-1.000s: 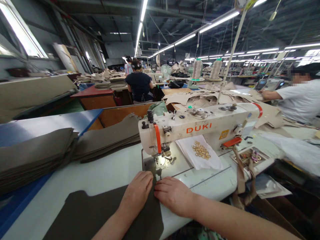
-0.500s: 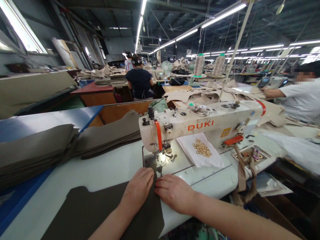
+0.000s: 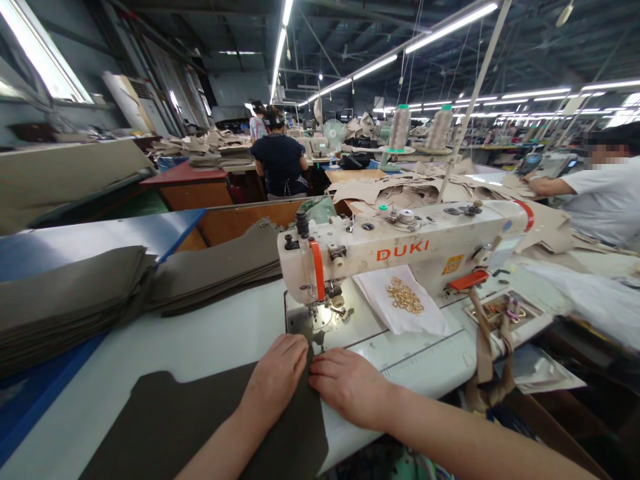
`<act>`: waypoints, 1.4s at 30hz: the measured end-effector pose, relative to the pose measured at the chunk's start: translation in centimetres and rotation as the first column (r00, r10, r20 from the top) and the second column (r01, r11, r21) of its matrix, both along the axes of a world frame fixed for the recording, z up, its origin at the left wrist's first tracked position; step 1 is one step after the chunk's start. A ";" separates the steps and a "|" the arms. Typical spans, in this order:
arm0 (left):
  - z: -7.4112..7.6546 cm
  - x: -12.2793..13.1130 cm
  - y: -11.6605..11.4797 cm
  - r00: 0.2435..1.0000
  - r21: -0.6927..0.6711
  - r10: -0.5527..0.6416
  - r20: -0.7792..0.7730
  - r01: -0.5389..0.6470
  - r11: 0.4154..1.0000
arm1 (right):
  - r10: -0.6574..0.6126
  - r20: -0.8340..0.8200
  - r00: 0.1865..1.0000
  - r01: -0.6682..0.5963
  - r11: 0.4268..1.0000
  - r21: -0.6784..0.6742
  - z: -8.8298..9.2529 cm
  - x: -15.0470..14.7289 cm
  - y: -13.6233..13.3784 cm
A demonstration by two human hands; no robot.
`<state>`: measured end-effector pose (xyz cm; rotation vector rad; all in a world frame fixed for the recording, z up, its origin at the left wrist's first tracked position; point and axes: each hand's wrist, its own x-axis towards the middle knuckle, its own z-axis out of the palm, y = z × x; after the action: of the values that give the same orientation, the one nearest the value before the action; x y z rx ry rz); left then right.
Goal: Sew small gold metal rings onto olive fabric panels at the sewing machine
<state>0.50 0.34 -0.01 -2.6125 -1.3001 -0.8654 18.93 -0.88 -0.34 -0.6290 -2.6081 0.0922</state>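
Note:
A dark olive fabric panel (image 3: 190, 413) lies on the pale table of a white sewing machine (image 3: 360, 253) marked DUKI, its narrow end reaching toward the lit needle area (image 3: 323, 317). My left hand (image 3: 275, 373) rests on the panel with fingers bent and pressed together, just in front of the needle plate. Close beside it, my right hand (image 3: 345, 387) pinches the panel's right edge. Both sets of fingertips nearly meet, and the fabric directly under them is hidden.
Gold metal rings (image 3: 404, 295) lie on white paper (image 3: 375, 293) under the machine arm. Stacks of dark panels (image 3: 215, 273) are at the left. A parts tray (image 3: 533, 310) and hanging beige straps (image 3: 484, 353) are at the right. A co-worker in white (image 3: 605, 193) sits beyond.
Both hands and the panel hold almost the same position. Only a very slight shift of the whole view shows.

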 end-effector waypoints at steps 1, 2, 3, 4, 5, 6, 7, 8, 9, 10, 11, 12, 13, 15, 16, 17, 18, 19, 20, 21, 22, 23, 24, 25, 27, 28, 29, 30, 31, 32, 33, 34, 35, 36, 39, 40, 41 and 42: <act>-0.1 0.0 0.0 1.000 0.002 -0.001 0.000 0.001 1.000 | -0.001 0.004 1.000 0.001 1.000 -0.002 0.0 0.0 0.0; -0.1 0.0 0.0 1.000 0.001 -0.001 -0.002 0.001 1.000 | -0.002 0.008 1.000 0.002 1.000 -0.004 0.0 0.0 0.0; -0.1 0.0 0.0 1.000 0.000 -0.001 -0.004 0.001 1.000 | -0.003 0.010 1.000 0.004 1.000 -0.005 0.1 -0.1 0.0; -0.1 0.0 0.0 1.000 0.002 -0.001 -0.004 0.001 1.000 | -0.005 0.010 1.000 0.005 1.000 -0.006 0.1 -0.1 -0.1; -0.1 0.0 0.0 1.000 0.001 -0.001 -0.004 0.001 1.000 | -0.009 0.010 1.000 0.009 1.000 -0.010 0.2 -0.1 0.0; 0.0 0.0 0.0 1.000 -0.002 -0.001 -0.003 0.001 1.000 | -0.016 0.011 1.000 0.016 1.000 -0.017 0.3 -0.1 0.0; 0.1 0.0 -0.1 1.000 -0.006 -0.003 -0.001 0.003 1.000 | -0.025 0.014 1.000 0.026 0.999 -0.025 0.4 -0.1 0.0; 0.1 0.0 -0.1 1.000 -0.009 -0.005 0.003 0.005 1.000 | -0.036 0.019 0.999 0.036 0.999 -0.032 0.6 -0.1 0.1; 0.1 0.0 -0.1 1.000 -0.015 -0.008 0.006 0.008 1.000 | -0.046 0.027 0.999 0.047 0.998 -0.039 0.8 0.0 0.3; 0.1 -0.1 -0.1 1.000 -0.023 -0.012 0.008 0.012 1.000 | -0.053 0.037 0.998 0.054 0.998 -0.041 1.0 0.0 0.4; 0.1 -0.1 -0.1 1.000 -0.033 -0.016 0.008 0.016 0.999 | -0.057 0.046 0.997 0.059 0.998 -0.039 1.1 0.0 0.6; 0.0 -0.1 -0.1 1.000 -0.040 -0.018 0.010 0.018 0.999 | -0.058 0.052 0.997 0.060 0.998 -0.032 1.3 0.0 0.7; 0.0 -0.1 -0.1 1.000 -0.048 -0.017 0.010 0.018 0.999 | -0.061 0.058 0.997 0.062 0.998 -0.024 1.4 0.0 0.9; 0.0 -0.2 -0.1 1.000 -0.054 -0.015 0.009 0.015 0.998 | -0.065 0.063 0.996 0.066 0.998 -0.005 1.5 -0.1 1.2; 0.0 -0.2 -0.1 1.000 -0.051 -0.014 0.010 0.015 0.999 | -0.067 0.065 0.996 0.067 0.998 0.005 1.5 -0.1 1.3; 0.1 -0.1 -0.1 1.000 -0.050 -0.014 0.009 0.014 0.999 | -0.069 0.067 0.995 0.069 0.998 0.015 1.4 -0.2 1.4; 0.1 -0.1 -0.2 1.000 -0.051 -0.013 0.009 0.014 0.999 | -0.070 0.070 0.995 0.068 0.997 0.023 1.4 -0.3 1.4; 0.1 -0.1 -0.2 1.000 -0.052 -0.014 0.009 0.014 0.999 | -0.069 0.072 0.995 0.067 0.997 0.029 1.3 -0.3 1.5; 0.1 -0.1 -0.2 1.000 -0.053 -0.013 0.011 0.014 0.999 | -0.068 0.074 0.995 0.066 0.997 0.033 1.3 -0.4 1.5; 0.1 -0.1 -0.2 1.000 -0.054 -0.012 0.013 0.013 0.998 | -0.069 0.076 0.995 0.067 0.997 0.035 1.2 -0.4 1.5; 0.1 -0.1 -0.2 1.000 -0.049 -0.013 0.019 0.014 0.999 | -0.071 0.078 0.994 0.068 0.997 0.036 1.1 -0.5 1.5; 0.1 -0.2 -0.3 1.000 -0.041 -0.013 0.028 0.014 0.999 | -0.072 0.080 0.994 0.069 0.997 0.036 1.0 -0.5 1.5; 0.1 -0.2 -0.3 0.999 -0.028 -0.013 0.038 0.014 1.000 | -0.073 0.084 0.994 0.071 0.997 0.035 0.9 -0.6 1.5; 0.0 -0.3 -0.3 0.999 -0.015 -0.011 0.047 0.011 1.000 | -0.076 0.088 0.993 0.074 0.997 0.032 0.9 -0.6 1.5; 0.0 -0.4 -0.4 0.998 0.010 -0.003 0.056 0.003 1.000 | -0.081 0.096 0.992 0.079 0.997 0.027 0.7 -0.7 1.5; -0.1 -0.4 -0.4 0.998 0.018 0.001 0.055 -0.002 1.000 | -0.084 0.099 0.992 0.082 0.996 0.025 0.7 -0.7 1.5; -0.1 -0.4 -0.4 0.999 0.024 0.003 0.052 -0.005 1.000 | -0.086 0.100 0.991 0.084 0.996 0.024 0.6 -0.7 1.5; -0.1 -0.4 -0.4 0.999 0.027 0.006 0.050 -0.007 1.000 | -0.088 0.101 0.991 0.086 0.996 0.025 0.6 -0.7 1.5; -0.1 -0.4 -0.4 0.999 0.028 0.005 0.048 -0.007 1.000 | -0.089 0.100 0.991 0.087 0.996 0.029 0.6 -0.7 1.6; -0.1 -0.3 -0.3 0.999 0.030 0.003 0.046 -0.004 1.000 | -0.091 0.100 0.991 0.089 0.996 0.032 0.6 -0.7 1.7; -0.1 -0.2 -0.1 0.999 0.032 0.000 0.046 -0.001 0.999 | -0.094 0.100 0.990 0.091 0.995 0.036 0.5 -0.7 1.8; -0.1 -0.2 0.1 0.999 0.037 -0.004 0.046 0.002 0.999 | -0.096 0.102 0.990 0.092 0.995 0.042 0.5 -0.6 2.0; -0.2 -0.1 0.3 0.999 0.040 -0.007 0.046 0.005 0.999 | -0.098 0.104 0.990 0.094 0.994 0.048 0.5 -0.6 2.2; -0.2 0.1 0.6 0.999 0.044 -0.010 0.046 0.008 0.999 | -0.101 0.104 0.989 0.096 0.994 0.054 0.5 -0.5 2.4; -0.3 0.3 1.7 0.999 0.048 -0.014 0.048 0.012 0.999 | -0.107 0.104 0.989 0.101 0.993 0.065 0.3 -0.2 3.3; -0.3 0.4 2.0 0.999 0.048 -0.017 0.048 0.014 0.999 | -0.109 0.104 0.989 0.103 0.992 0.067 0.3 -0.1 3.7; -0.4 0.4 2.3 0.999 0.046 -0.021 0.048 0.019 0.999 | -0.112 0.104 0.988 0.105 0.992 0.068 0.3 -0.1 4.0; -0.4 0.5 2.7 0.998 0.043 -0.025 0.049 0.022 0.999 | -0.114 0.105 0.988 0.107 0.992 0.071 0.2 0.0 4.3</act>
<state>0.98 3.03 -0.42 -2.5952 -1.2510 -0.9562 18.92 3.45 -0.10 -0.7742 -2.6613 -0.0634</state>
